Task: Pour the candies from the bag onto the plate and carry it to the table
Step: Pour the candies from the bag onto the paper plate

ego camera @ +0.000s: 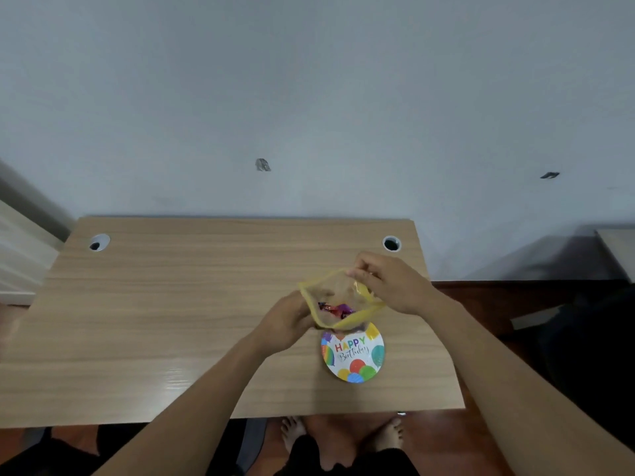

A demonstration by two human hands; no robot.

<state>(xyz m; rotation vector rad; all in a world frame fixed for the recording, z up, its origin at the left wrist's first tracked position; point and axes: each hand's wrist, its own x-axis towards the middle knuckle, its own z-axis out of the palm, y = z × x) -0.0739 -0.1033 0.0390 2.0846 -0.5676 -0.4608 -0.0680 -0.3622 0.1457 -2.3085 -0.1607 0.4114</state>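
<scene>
A clear bag (335,290) with a yellow zip rim hangs above the desk, its mouth spread wide toward me. Several wrapped candies (335,309), red and purple, lie inside it. My left hand (285,321) grips the bag's near left edge. My right hand (388,283) pinches the far right side of the rim. Just below the bag lies a round paper plate (354,355) printed with "Happy Birthday" and balloons; the bag covers its far edge. No candy shows on the plate.
The plate rests on a wooden desk (171,321) against a pale wall, with a cable hole at the back left (99,242) and back right (391,243). My bare feet (343,434) stand on a dark wood floor below the front edge. White furniture sits at the far left.
</scene>
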